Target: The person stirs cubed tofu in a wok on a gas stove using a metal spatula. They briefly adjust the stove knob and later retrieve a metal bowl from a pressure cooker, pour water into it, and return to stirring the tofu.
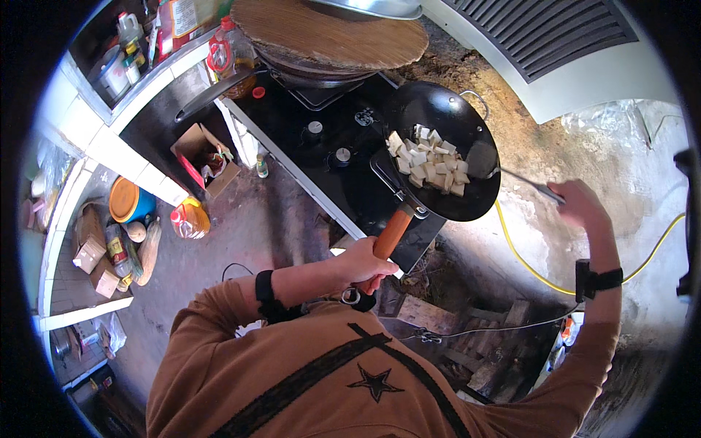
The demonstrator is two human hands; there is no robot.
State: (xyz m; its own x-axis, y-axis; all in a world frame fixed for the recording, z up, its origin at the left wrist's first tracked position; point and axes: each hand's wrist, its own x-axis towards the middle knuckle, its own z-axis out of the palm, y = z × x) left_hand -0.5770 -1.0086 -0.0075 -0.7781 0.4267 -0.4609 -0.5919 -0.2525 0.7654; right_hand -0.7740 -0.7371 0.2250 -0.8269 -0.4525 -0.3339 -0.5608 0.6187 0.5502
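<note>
My left hand (pixel 368 266) is closed around the wooden handle (pixel 393 234) of a black wok (pixel 459 117) on the gas stove (pixel 339 178). Pale cubes of food, perhaps tofu (pixel 430 161), lie heaped in the wok's near left side. In my right hand (pixel 581 203) is the shaft of a metal wok spatula (pixel 483 160). The spatula's blade rests inside the wok at its right wall, beside the cubes. Its shaft crosses the rim toward me.
A round wooden lid (pixel 334 35) covers a pot on the back burner, its long handle (pixel 216 96) jutting left. An oil bottle (pixel 233 52) stands beside it. A yellow hose (pixel 526 263) runs along the right wall. On the floor are a cardboard box (pixel 219 183) and an oil jug (pixel 190 220).
</note>
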